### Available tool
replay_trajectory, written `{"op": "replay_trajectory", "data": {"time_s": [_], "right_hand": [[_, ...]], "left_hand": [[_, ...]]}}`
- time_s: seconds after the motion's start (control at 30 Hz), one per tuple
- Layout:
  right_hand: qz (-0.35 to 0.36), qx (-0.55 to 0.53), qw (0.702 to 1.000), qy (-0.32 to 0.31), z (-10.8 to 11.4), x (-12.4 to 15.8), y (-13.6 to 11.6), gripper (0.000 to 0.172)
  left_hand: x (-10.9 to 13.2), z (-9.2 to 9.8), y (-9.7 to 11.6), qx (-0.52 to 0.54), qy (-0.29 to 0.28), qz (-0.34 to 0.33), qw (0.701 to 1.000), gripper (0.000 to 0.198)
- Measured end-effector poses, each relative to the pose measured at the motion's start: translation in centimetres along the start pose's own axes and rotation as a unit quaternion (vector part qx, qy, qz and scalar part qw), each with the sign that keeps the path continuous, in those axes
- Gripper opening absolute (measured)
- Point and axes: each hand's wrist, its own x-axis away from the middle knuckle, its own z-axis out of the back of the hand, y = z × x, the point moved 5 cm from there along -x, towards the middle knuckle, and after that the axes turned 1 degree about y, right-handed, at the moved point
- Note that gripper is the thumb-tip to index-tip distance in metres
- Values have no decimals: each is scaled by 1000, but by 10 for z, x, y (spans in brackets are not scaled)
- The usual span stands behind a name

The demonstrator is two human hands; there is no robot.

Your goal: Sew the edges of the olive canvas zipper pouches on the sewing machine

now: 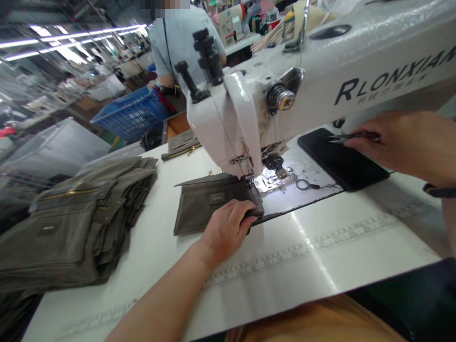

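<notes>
My left hand (230, 228) is closed on the near right corner of a dark olive fabric pouch (195, 209) with a small label. The pouch lies flat on the white table, its right edge under the needle area of a white sewing machine (228, 128). Over at the right, my right hand (402, 142) grips small thread snips (342, 138), blades pointing left. They hover above a black phone (342, 161) lying beside the machine bed. A lamp lights the metal needle plate (274, 180).
A tall pile of olive fabric pieces (71, 218) covers the table's left side. Behind the machine head lies another zippered piece (181, 145). A blue crate (131, 114) and a person (185, 42) are beyond the table. A ruler strip (285, 256) runs along the near side.
</notes>
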Motion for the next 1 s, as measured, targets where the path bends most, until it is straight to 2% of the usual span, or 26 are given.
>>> {"op": "replay_trajectory", "data": {"time_s": [0.13, 0.33, 0.6, 0.73, 0.87, 0.93, 1.0], "right_hand": [[-17, 86, 996, -4, -10, 16, 13, 24], [-45, 88, 995, 24, -24, 31, 13, 22], [-69, 95, 992, 35, -31, 33, 13, 21], [-41, 60, 997, 40, -32, 31, 10, 16], [-20, 89, 996, 14, -26, 32, 6, 20], [4, 120, 993, 20, -15, 35, -5, 22], [74, 102, 990, 67, 2, 40, -29, 18]], "left_hand": [[-1, -2, 0, -19, -7, 23, 1000, 10], [-1, -2, 5, 9, 10, -27, 1000, 13], [-1, 2, 1, 26, 26, 17, 999, 14], [-2, 0, 4, -26, 23, -20, 999, 20], [-6, -4, 6, -68, -32, -48, 996, 16], [-9, -5, 7, -77, -59, -48, 994, 15], [-11, -4, 7, -79, -76, -51, 993, 16]]}}
